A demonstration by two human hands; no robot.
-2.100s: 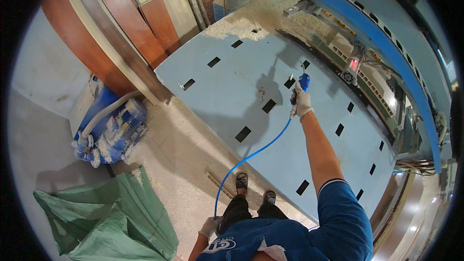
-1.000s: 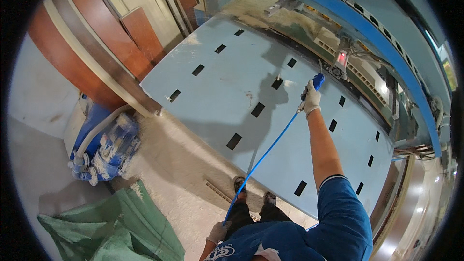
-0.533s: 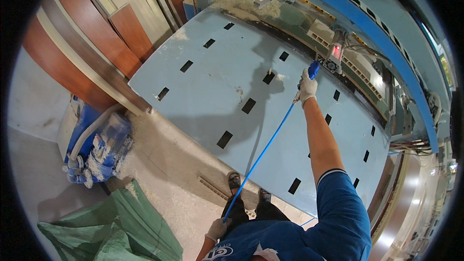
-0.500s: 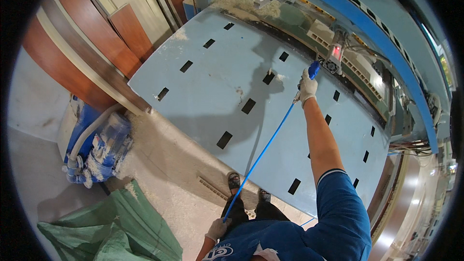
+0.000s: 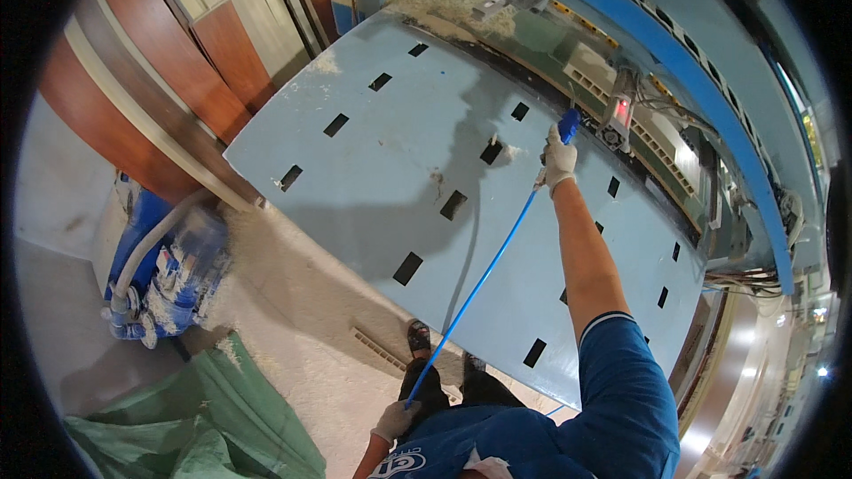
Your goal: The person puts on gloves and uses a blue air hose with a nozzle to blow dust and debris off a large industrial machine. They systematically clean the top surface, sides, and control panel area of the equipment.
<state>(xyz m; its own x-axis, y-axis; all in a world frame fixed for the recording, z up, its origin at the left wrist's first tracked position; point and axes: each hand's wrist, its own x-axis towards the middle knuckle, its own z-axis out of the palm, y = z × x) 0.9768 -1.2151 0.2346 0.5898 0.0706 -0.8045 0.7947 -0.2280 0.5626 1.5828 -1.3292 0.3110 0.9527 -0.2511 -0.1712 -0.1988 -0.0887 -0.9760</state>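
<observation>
My gloved right hand (image 5: 557, 162) reaches out over the light-blue machine table and is closed around a blue air blow gun (image 5: 569, 124). The gun's nozzle end points toward the machine's far edge, beside a grey unit (image 5: 616, 117) with a red light. A thin blue air hose (image 5: 486, 277) runs from the gun back toward my body. Low by my waist, my gloved left hand (image 5: 393, 421) is wrapped around that hose. The light-blue table (image 5: 364, 204) has several dark rectangular slots and small patches of sawdust on it.
A blue machine beam (image 5: 710, 62) arches across the far side, with sawdust heaped beneath it. Brown boards (image 5: 146, 53) lean at the left. A dusty blue pump-like machine (image 5: 173, 275) and a green cloth (image 5: 209, 412) are on the floor at left. A slotted strip (image 5: 380, 351) lies by my feet.
My right hand and the blow gun have shifted slightly left over the table. The view has moved a little. My left hand still grips the hose.
</observation>
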